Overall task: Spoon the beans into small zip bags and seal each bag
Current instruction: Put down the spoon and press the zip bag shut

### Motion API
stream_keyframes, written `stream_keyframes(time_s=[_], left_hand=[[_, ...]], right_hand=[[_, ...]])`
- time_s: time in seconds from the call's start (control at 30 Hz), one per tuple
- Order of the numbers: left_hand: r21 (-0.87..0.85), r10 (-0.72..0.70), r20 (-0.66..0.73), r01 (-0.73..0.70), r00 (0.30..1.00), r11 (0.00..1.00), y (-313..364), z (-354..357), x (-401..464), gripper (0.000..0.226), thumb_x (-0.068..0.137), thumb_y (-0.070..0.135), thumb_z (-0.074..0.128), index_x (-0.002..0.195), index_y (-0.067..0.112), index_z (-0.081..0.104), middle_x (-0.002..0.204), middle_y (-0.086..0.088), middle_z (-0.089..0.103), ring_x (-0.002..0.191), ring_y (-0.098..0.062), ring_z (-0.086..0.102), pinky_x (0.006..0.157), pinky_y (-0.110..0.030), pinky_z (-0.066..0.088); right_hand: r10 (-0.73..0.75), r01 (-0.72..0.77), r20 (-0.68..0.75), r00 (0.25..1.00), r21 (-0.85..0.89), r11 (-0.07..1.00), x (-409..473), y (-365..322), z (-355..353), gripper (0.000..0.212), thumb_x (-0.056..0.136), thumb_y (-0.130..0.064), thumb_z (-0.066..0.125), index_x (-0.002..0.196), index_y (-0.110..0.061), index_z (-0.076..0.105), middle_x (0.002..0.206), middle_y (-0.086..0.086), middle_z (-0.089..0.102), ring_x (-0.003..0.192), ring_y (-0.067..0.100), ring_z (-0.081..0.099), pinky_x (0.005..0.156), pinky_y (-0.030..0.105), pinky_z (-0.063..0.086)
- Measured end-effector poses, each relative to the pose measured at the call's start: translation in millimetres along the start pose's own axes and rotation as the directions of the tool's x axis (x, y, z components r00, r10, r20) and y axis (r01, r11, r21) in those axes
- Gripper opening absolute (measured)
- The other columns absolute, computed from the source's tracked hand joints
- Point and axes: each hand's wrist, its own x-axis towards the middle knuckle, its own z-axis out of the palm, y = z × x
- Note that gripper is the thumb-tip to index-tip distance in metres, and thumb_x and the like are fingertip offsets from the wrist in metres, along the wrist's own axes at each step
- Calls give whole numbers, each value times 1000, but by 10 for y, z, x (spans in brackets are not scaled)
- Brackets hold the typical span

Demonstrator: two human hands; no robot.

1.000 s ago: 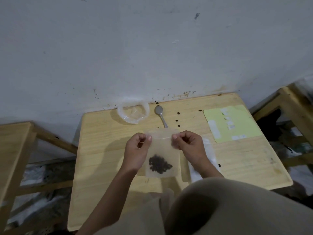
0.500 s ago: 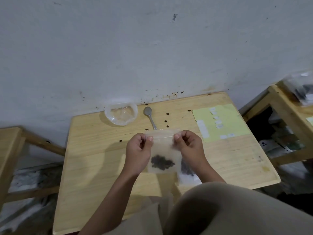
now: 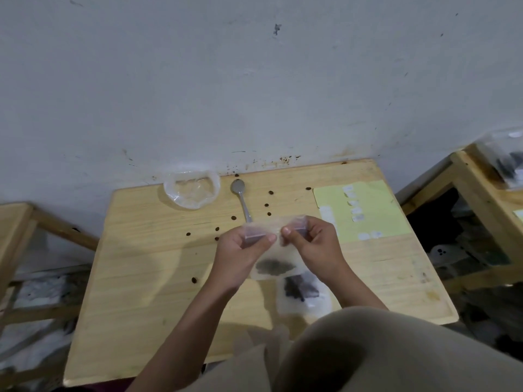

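I hold a small clear zip bag (image 3: 278,260) above the middle of the wooden table (image 3: 147,278), with a dark clump of beans at its bottom. My left hand (image 3: 240,256) pinches the bag's top strip on the left. My right hand (image 3: 314,250) pinches it on the right, thumbs nearly meeting at the centre. Another bag with beans (image 3: 302,292) lies on the table under my right wrist. A metal spoon (image 3: 242,198) lies beyond the hands. Several loose beans (image 3: 233,218) are scattered on the wood.
A rolled-down clear plastic bag (image 3: 192,190) sits at the table's far edge by the wall. A yellow-green sheet with white stickers (image 3: 365,210) lies at the far right. Wooden frames stand at the left (image 3: 17,222) and right (image 3: 481,193).
My thumbs have slid inward along the bag's top strip until they almost touch. The bag stays held above the table, and the view has shifted slightly.
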Motion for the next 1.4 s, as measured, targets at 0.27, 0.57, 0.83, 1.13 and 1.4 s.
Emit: stream_keyframes(time_s=[0.27, 0.57, 0.83, 1.13, 1.4], left_hand=[[31, 46, -105, -43, 993, 999, 28, 148, 9, 7, 82, 8, 69, 87, 12, 71, 81, -1, 74, 79, -15, 70, 72, -29, 57], [-32, -97, -135, 94, 986, 995, 72, 188, 48, 6, 80, 15, 72, 85, 16, 69, 77, 4, 73, 73, -8, 70, 67, -26, 56], [-170, -206, -138, 182, 969, 969, -29, 127, 103, 19, 81, 11, 69, 87, -7, 67, 90, -25, 68, 80, -32, 65, 82, -52, 53], [-71, -185, -110, 178, 977, 982, -149, 181, 128, 18, 91, 19, 59, 85, 10, 73, 82, -6, 73, 76, -14, 68, 71, -28, 55], [-88, -286, -98, 278, 953, 957, -299, 293, 178, 16, 91, 23, 60, 87, 12, 72, 87, -8, 72, 79, -18, 68, 72, -29, 58]], right_hand=[[-3, 2, 22, 1000, 55, 998, 11, -28, -36, 7, 82, -1, 68, 77, 3, 66, 65, -3, 63, 64, 11, 56, 62, 19, 45], [75, -75, 10, 997, 81, 994, 64, -27, -66, 4, 80, -3, 70, 76, -3, 69, 71, 7, 70, 71, 17, 65, 71, 26, 53], [208, -184, -79, 975, 238, 954, 60, 54, -112, 24, 82, -8, 68, 74, 14, 61, 77, 24, 62, 74, 26, 56, 77, 41, 50], [306, -265, -194, 932, 210, 941, 34, 149, -199, 17, 82, -12, 70, 69, 0, 68, 67, 12, 60, 66, 20, 53, 68, 34, 48], [362, -337, -260, 895, 137, 931, 22, 202, -222, 22, 86, -14, 67, 80, 7, 67, 82, 16, 70, 61, 17, 69, 60, 33, 58]])
